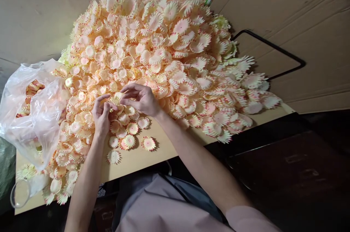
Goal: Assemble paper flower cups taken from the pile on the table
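Observation:
A large heap of pale cream-pink artificial flower petals (153, 57) with fringed, pink-tipped edges covers most of the table. My left hand (102, 113) is over the near part of the heap, thumb and index finger brought together; whatever sits in that pinch is too small to make out. Just right of it, my right hand (142, 99) has its fingers bent and drawn toward the thumb, fingertips pointing at the left hand. A petal disc shows by the right fingertips, but I cannot tell whether it is held. Below the hands lies a loose petal disc (149, 143).
At left a clear plastic bag (35, 111) leans on the heap, with a transparent cup (20, 193) lying near the table corner. Cardboard (308, 35) stands at the right behind a bent black metal rod (276, 47). The table's front edge (131, 166) runs close to my lap.

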Tool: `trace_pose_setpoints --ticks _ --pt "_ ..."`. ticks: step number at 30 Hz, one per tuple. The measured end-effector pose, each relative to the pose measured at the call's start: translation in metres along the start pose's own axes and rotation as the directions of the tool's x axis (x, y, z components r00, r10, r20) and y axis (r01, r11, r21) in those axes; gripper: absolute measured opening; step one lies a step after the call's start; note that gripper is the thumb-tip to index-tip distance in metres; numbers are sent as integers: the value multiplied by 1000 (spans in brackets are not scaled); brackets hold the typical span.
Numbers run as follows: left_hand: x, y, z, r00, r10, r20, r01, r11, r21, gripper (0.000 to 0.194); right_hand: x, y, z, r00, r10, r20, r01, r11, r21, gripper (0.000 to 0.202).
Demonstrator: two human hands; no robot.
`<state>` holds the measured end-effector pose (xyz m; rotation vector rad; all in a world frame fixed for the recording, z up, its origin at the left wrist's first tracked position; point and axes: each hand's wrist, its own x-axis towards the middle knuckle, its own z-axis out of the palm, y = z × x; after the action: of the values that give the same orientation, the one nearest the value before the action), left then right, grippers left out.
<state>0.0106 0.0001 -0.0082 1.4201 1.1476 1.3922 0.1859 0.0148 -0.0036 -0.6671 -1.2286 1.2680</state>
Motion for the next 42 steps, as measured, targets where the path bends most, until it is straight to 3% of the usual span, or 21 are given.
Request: trace_pose_setpoints --ticks 5,9,12,16,21,29,42 --pt "-1 1 -1 998 -56 5 56 998 27 50 0 3 1 998 -44 37 43 999 21 38" --pt "-3 5 2 1000 -26 -4 26 997 73 37 0 4 1 998 -70 -5 70 997 -29 38" --pt "-3 6 4 999 -27 -40 31 995 99 37 -1 6 2 998 -62 -22 61 996 -61 38" --pt "-3 4 4 992 -70 -104 80 992 97 40 0 7 2 995 -85 -49 84 996 -7 39" --pt "-4 2 3 983 -137 -127 147 986 75 30 2 3 0 998 -47 -48 48 999 26 34" --pt "-5 -1 3 983 -75 -170 92 991 97 31 0 -1 2 998 -41 39 41 999 10 37" --pt "-8 6 4 999 -9 -36 19 958 286 42 -3 6 5 996 66 62 -65 998 -29 46"
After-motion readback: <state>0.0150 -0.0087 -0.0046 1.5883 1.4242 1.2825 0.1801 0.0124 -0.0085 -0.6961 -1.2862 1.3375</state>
